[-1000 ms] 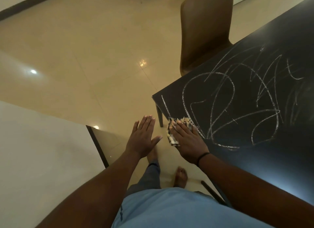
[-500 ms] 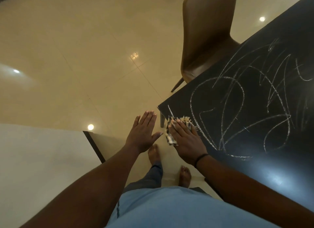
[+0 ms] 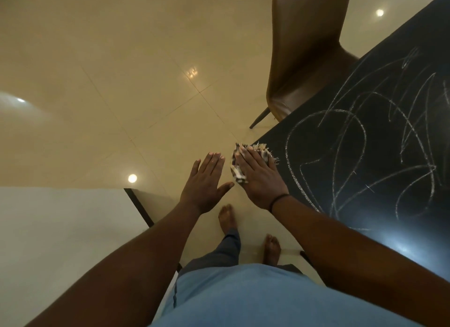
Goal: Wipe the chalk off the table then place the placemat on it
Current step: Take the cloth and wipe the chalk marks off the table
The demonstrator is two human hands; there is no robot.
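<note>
There was one black table (image 3: pixel 394 239) bearing a tangle of chalk lines (image 3: pixel 360 156), one brown chair (image 3: pixel 304 54), and one striped, frayed cloth (image 3: pixel 237 173). Two hands were in view, the left hand (image 3: pixel 203 184) and the right hand (image 3: pixel 261 178), and two bare feet (image 3: pixel 271 250).

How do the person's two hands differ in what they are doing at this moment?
The right hand presses flat on a striped cloth at the corner of the black table; the left hand touches nothing and hangs over the floor. The right wrist wears a dark band; the left wrist is bare. Both hands have straight fingers and show their backs.
</note>
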